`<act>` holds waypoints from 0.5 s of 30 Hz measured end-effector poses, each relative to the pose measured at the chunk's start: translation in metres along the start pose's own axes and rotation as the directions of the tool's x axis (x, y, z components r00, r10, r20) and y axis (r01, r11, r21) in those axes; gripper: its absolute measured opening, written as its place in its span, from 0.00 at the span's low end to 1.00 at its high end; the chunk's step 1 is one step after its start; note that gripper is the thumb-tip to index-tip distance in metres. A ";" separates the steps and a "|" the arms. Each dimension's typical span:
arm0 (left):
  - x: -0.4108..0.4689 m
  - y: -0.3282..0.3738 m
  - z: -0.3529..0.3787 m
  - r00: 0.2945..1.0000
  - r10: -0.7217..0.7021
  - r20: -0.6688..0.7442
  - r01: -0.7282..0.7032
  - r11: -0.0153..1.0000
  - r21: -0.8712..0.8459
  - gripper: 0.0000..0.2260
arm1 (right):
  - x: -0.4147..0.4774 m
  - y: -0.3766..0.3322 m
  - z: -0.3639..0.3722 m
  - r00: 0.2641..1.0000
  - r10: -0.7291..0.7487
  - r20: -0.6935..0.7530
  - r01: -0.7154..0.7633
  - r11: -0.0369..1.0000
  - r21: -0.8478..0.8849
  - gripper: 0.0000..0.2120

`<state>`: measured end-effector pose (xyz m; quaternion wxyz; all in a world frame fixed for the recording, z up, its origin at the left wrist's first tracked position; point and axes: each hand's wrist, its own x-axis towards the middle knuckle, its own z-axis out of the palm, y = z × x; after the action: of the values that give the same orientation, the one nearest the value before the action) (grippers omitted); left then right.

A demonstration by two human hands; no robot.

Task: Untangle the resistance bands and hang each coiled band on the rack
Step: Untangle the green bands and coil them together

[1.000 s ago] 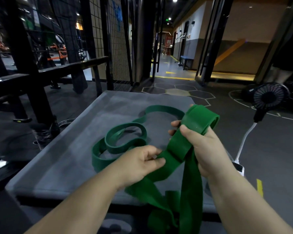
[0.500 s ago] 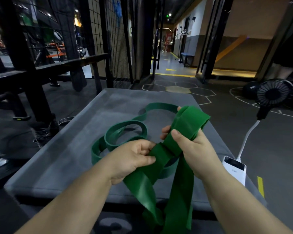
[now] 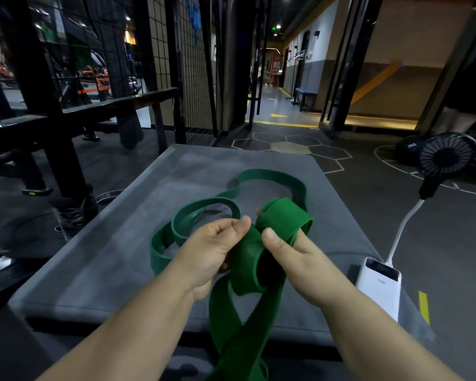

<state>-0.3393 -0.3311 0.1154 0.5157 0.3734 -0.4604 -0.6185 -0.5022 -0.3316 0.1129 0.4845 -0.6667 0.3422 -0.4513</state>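
A wide green resistance band (image 3: 283,220) is bunched between both hands above the grey padded platform (image 3: 116,259). My right hand (image 3: 294,257) grips its folded upper loop, thumb on top. My left hand (image 3: 212,248) pinches the band just left of that, fingers curled. The band's long tails (image 3: 239,334) hang down past the platform's front edge. A narrower green band (image 3: 201,213) lies in loops on the platform behind my left hand, its far loop (image 3: 275,177) reaching toward the middle. Whether the two bands are joined is hidden by my hands.
A white power bank (image 3: 379,284) sits at the platform's right edge, cabled to a small black fan (image 3: 448,158). A black steel rack frame (image 3: 47,111) and wire mesh stand to the left. A black medicine ball (image 3: 410,149) lies on the floor at right.
Both hands have come closer together and lower, folding the wide band into a tighter bunch. The folded loop above my right hand is shorter now.
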 end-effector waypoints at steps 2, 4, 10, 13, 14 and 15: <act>-0.001 0.000 -0.003 0.994 -0.006 0.106 0.006 1.000 -0.002 0.24 | 0.001 -0.004 0.001 0.999 -0.035 -0.021 0.034 0.998 -0.053 0.09; -0.004 0.002 -0.008 0.958 -0.011 0.286 -0.010 0.997 0.072 0.24 | 0.004 -0.005 -0.004 0.993 -0.067 -0.096 0.063 0.997 -0.043 0.14; -0.008 -0.003 -0.001 0.951 -0.085 0.298 -0.036 0.925 0.378 0.14 | 0.006 -0.015 -0.013 0.968 -0.076 -0.238 0.066 0.997 -0.051 0.20; -0.009 -0.001 0.002 0.973 -0.056 0.224 -0.003 0.967 0.254 0.09 | 0.005 -0.018 -0.018 0.956 -0.027 -0.292 0.035 0.999 0.023 0.25; -0.009 0.002 0.001 0.977 -0.035 0.210 -0.006 0.981 0.193 0.09 | 0.004 -0.019 -0.019 0.959 -0.005 -0.282 0.012 1.000 0.023 0.26; -0.010 0.007 0.001 0.978 -0.018 0.207 -0.010 0.991 0.132 0.11 | 0.004 -0.017 -0.022 0.967 0.015 -0.255 -0.011 1.000 0.019 0.28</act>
<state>-0.3363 -0.3214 0.1220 0.4375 0.3411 -0.5511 -0.6233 -0.5208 -0.3370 0.1326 0.4453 -0.5967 0.4019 -0.5331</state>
